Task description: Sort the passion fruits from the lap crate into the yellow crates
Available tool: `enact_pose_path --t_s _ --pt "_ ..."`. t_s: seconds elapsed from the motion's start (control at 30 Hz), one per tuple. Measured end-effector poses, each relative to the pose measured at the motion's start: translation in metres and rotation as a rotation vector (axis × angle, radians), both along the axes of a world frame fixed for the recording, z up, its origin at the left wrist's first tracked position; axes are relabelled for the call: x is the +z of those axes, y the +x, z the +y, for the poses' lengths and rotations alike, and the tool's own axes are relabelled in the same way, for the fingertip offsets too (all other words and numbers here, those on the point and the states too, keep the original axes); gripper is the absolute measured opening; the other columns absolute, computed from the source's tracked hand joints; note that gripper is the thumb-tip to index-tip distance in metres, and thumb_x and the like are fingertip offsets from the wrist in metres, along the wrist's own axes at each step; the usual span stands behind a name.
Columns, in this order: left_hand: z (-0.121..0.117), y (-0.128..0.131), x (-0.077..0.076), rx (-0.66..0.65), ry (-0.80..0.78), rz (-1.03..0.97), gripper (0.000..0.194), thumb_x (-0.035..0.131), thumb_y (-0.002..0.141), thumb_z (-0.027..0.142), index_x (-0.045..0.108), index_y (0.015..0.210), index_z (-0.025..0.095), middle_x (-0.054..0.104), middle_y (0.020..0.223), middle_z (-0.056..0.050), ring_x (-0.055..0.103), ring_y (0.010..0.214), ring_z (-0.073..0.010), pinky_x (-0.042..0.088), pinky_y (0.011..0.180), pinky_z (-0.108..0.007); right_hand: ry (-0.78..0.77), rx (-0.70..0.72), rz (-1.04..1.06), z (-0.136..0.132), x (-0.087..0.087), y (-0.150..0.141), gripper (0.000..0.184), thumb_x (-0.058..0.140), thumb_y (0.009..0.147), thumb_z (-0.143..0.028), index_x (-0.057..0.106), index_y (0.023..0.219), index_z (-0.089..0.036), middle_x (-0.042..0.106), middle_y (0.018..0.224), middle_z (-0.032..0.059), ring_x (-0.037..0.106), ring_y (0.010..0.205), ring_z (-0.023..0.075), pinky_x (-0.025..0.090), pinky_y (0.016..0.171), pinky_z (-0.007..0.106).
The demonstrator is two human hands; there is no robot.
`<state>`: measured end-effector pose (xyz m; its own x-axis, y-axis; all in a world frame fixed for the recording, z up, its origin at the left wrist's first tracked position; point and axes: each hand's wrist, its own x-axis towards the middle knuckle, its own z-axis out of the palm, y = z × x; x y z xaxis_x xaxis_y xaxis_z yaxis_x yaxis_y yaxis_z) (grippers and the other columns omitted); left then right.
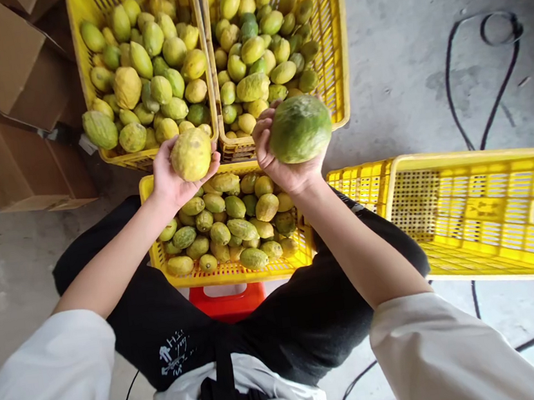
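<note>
My left hand (167, 176) is closed round a yellow fruit (191, 154), palm up, above the near crate. My right hand (276, 160) grips a larger green fruit (300, 128) beside it. Both hands hover over a yellow plastic crate (157, 255) between my knees, filled with several green and yellow fruits. Two more yellow crates stand beyond it, the left one (80, 60) and the right one (338, 35), both heaped with the same fruits.
An empty yellow crate (483, 215) lies tilted on the concrete floor to my right. Cardboard boxes (6, 96) are stacked at the upper left. A black cable (456, 73) loops over the floor at the right. A red stool (228, 299) shows under the near crate.
</note>
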<state>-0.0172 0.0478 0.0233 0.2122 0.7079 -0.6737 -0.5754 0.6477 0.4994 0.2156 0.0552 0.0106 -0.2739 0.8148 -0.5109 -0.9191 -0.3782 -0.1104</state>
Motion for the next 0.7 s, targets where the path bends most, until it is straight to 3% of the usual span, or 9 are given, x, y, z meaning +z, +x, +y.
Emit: enact_pose_path --t_s 0.1,0.2,0.3,0.47,0.57,0.7 --pt "0.001 -0.001 0.000 -0.044 -0.023 0.014 0.043 0.052 0.115 0.064 0.073 0.124 0.027 0.082 0.097 -0.009 0.088 0.112 -0.0298 0.077 0.085 -0.033 -0.021 0.002 0.015 -0.003 0.005 0.001 0.033 0.050 0.100 -0.060 0.076 0.098 -0.040 0.085 0.095 0.0049 0.063 0.160 0.0239 0.063 0.126 0.044" --pt "0.001 0.001 -0.002 -0.056 -0.040 0.046 0.046 0.046 0.116 0.065 0.073 0.118 0.027 0.082 0.095 -0.009 0.088 0.108 -0.0293 0.075 0.081 -0.031 -0.053 0.003 -0.137 -0.003 -0.001 -0.006 0.027 0.057 0.096 -0.059 0.075 0.092 -0.038 0.086 0.096 0.0024 0.078 0.139 0.0286 0.070 0.118 0.050" --pt "0.001 0.003 -0.006 -0.029 -0.056 0.062 0.048 0.043 0.116 0.063 0.073 0.117 0.026 0.084 0.102 -0.011 0.089 0.116 -0.0322 0.076 0.085 -0.035 -0.067 0.041 -0.305 -0.003 -0.016 -0.012 0.023 0.064 0.099 -0.055 0.072 0.094 -0.035 0.086 0.097 0.0007 0.085 0.119 0.0281 0.078 0.102 0.050" --pt "0.002 0.006 -0.002 0.016 -0.064 0.052 0.047 0.044 0.117 0.062 0.073 0.118 0.025 0.086 0.109 -0.012 0.087 0.130 -0.0345 0.075 0.087 -0.033 -0.099 0.118 -0.364 -0.004 -0.036 -0.012 0.023 0.071 0.100 -0.057 0.072 0.100 -0.034 0.087 0.107 0.0024 0.087 0.110 0.0302 0.082 0.092 0.055" --pt "0.001 0.009 0.003 0.024 -0.067 0.056 0.047 0.042 0.116 0.058 0.075 0.121 0.024 0.085 0.107 -0.012 0.087 0.129 -0.0335 0.075 0.087 -0.032 -0.125 0.100 -0.379 -0.004 -0.031 -0.014 0.023 0.068 0.103 -0.056 0.071 0.099 -0.033 0.088 0.108 0.0028 0.087 0.110 0.0299 0.081 0.094 0.057" --pt "-0.001 0.015 0.005 0.074 -0.014 0.051 0.048 0.041 0.117 0.050 0.075 0.136 0.023 0.085 0.113 -0.011 0.086 0.136 -0.0339 0.076 0.094 -0.037 -0.135 0.084 -0.374 -0.004 -0.011 -0.018 0.032 0.050 0.109 -0.053 0.072 0.095 -0.034 0.086 0.092 0.0007 0.088 0.118 0.0288 0.078 0.106 0.055"
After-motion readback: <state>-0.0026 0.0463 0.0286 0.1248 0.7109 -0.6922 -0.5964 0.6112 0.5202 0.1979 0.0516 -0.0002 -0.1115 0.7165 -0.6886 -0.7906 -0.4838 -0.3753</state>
